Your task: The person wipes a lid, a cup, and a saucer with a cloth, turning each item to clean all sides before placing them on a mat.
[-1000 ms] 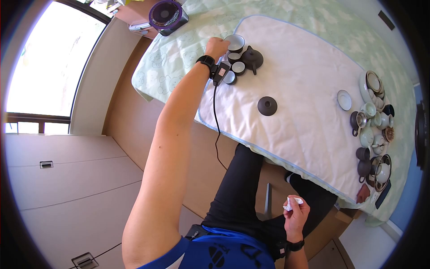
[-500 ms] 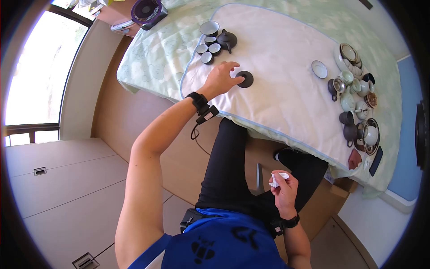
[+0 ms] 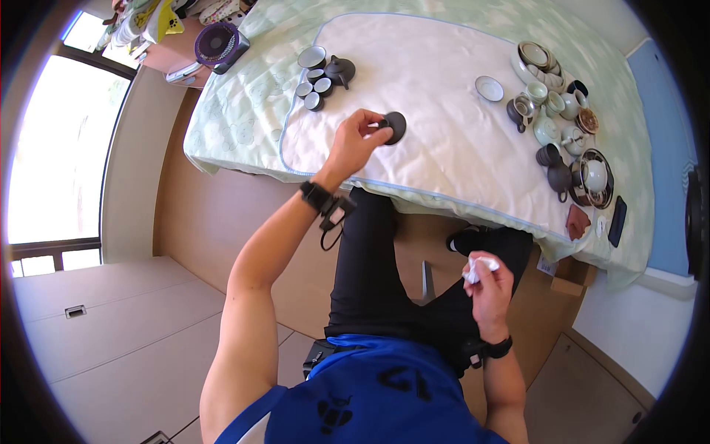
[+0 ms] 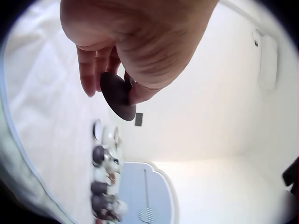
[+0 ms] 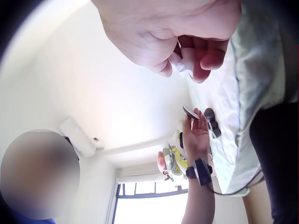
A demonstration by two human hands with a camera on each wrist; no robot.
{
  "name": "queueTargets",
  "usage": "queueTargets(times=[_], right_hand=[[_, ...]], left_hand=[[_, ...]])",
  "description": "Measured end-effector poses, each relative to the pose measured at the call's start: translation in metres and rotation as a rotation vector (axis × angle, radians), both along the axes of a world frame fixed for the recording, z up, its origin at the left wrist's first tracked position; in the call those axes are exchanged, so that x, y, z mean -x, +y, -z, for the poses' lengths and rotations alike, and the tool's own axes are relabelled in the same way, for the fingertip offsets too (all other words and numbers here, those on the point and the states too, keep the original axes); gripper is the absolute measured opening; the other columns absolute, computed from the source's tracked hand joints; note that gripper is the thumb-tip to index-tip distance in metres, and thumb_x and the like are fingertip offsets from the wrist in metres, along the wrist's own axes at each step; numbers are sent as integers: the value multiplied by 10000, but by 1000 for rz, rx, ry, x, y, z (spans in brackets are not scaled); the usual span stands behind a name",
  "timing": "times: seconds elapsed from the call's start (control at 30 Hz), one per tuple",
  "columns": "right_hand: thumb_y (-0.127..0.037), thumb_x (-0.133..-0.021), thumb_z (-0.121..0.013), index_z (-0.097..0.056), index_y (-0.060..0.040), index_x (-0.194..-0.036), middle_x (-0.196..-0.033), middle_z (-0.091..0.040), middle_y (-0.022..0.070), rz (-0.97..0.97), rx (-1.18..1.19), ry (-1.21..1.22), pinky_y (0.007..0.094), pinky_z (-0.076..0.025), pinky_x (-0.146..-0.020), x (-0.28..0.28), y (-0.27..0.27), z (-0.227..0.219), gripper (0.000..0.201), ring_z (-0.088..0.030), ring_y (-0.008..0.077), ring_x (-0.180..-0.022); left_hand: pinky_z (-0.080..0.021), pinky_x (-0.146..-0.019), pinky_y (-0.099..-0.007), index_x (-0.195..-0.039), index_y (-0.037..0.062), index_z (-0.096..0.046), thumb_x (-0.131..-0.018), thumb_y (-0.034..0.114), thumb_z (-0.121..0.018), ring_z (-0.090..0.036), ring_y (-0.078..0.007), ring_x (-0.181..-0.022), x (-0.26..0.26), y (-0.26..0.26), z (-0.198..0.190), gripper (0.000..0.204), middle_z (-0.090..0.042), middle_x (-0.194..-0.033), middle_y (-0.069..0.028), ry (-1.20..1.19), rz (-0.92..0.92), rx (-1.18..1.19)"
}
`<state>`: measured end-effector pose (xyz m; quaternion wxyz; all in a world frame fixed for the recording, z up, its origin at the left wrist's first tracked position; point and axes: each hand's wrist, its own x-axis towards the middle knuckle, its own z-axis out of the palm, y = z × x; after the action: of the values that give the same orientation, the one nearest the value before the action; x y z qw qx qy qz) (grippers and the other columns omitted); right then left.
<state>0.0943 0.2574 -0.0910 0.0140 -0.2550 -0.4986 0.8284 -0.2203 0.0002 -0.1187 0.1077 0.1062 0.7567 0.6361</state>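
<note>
My left hand [image 3: 350,146] pinches a dark round lid [image 3: 397,128] by its knob between thumb and fingers. The left wrist view shows the lid [image 4: 115,95] tilted and clear of the white cloth. Its pale underside appears in the right wrist view. Low over my lap, my right hand [image 3: 491,297] grips a crumpled white tissue [image 3: 482,269], partly hidden by the fingers. Beyond the left hand stand a dark teapot [image 3: 341,70], a wider dark bowl [image 3: 311,57] with a pale inside, and several small dark cups [image 3: 323,86].
A padded white cloth [image 3: 421,81] covers much of the table. On the right are a white saucer [image 3: 489,89], crowded teaware including a white teapot [image 3: 575,140], a folded brown cloth [image 3: 577,222] and a dark flat object [image 3: 617,221]. A purple-black fan [image 3: 218,46] stands far left.
My left hand has come back from the bowl beside the cups, reached the lid and lifted it off the cloth. The right hand still holds the tissue.
</note>
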Motion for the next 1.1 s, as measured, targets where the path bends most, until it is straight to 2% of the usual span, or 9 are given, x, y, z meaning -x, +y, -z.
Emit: queueTargets(times=[0.03,0.1,0.23,0.27,0.37,0.43,0.6,0.8,1.1], right_hand=[[-128,-1037,-679,-705,26,-1237,-944,-725,115,1,-14,78,235,-494,-597,6,4,-8,253,-642,119,-715],[-108,-1053,-647,-666,36,-1335,-1063,-734,134,-50,-105,268,251,-517,-713,21,7,-32,317,-660,131,-833],[-14,-1048,-642,-620,67,-1398,-1190,-746,158,-176,-644,474,292,-556,-928,38,2,-88,360,-719,180,-1053],[11,-1035,-662,-621,77,-1379,-1194,-750,170,-98,-688,563,311,-560,-969,40,-7,-95,353,-731,204,-1099],[20,-986,-733,-661,69,-1241,-1175,-760,188,-2,-685,701,319,-587,-913,40,-25,-103,269,-744,210,-1063],[62,-906,-788,-696,37,-1184,-1144,-751,192,-81,-966,810,317,-601,-845,42,-26,-116,295,-746,232,-948],[78,-873,-795,-754,14,-1156,-1081,-695,126,-100,-1052,845,296,-578,-719,25,-39,-107,293,-693,181,-827],[57,-856,-815,-775,1,-1138,-1048,-677,105,-89,-1118,826,288,-543,-696,11,-43,-102,290,-670,185,-829],[4,-919,-757,-763,12,-1142,-1051,-673,134,-35,-1149,605,339,-555,-743,12,-36,-113,223,-678,254,-853]], left_hand=[[-599,-786,-301,-1217,-49,-648,-948,112,-788,-733,-151,-869,-22,7,-17,343,-755,-1017,-119,-57,36,-121],[-623,-857,-306,-1252,-25,-621,-1002,47,-701,-726,-148,-964,-65,16,-53,272,-732,-1151,-105,-275,112,-360],[-627,-845,-312,-1335,-12,-605,-1008,18,-657,-716,-152,-1001,-132,30,-90,333,-697,-1256,-109,-532,181,-701],[-627,-849,-312,-1355,-11,-602,-1007,10,-649,-714,-153,-1012,-144,33,-92,353,-691,-1272,-110,-535,203,-733],[-613,-928,-325,-1413,-11,-588,-974,-44,-667,-706,-164,-1080,-176,40,-97,448,-682,-1306,-113,-569,242,-806],[-600,-997,-346,-1402,-12,-596,-955,-70,-690,-696,-176,-1137,-190,41,-98,461,-666,-1342,-115,-613,262,-843],[-597,-976,-349,-1569,-9,-453,-955,-77,-670,-694,-185,-1150,-213,37,-111,655,-698,-1285,-127,-553,305,-798],[-563,-1035,-350,-1555,-15,-472,-970,-55,-646,-676,-195,-1187,-227,32,-120,612,-673,-1323,-134,-633,348,-825],[-542,-1017,-278,-1508,-38,-524,-948,-40,-682,-654,-107,-1156,-235,28,-123,583,-681,-1278,-71,-320,427,-314]])
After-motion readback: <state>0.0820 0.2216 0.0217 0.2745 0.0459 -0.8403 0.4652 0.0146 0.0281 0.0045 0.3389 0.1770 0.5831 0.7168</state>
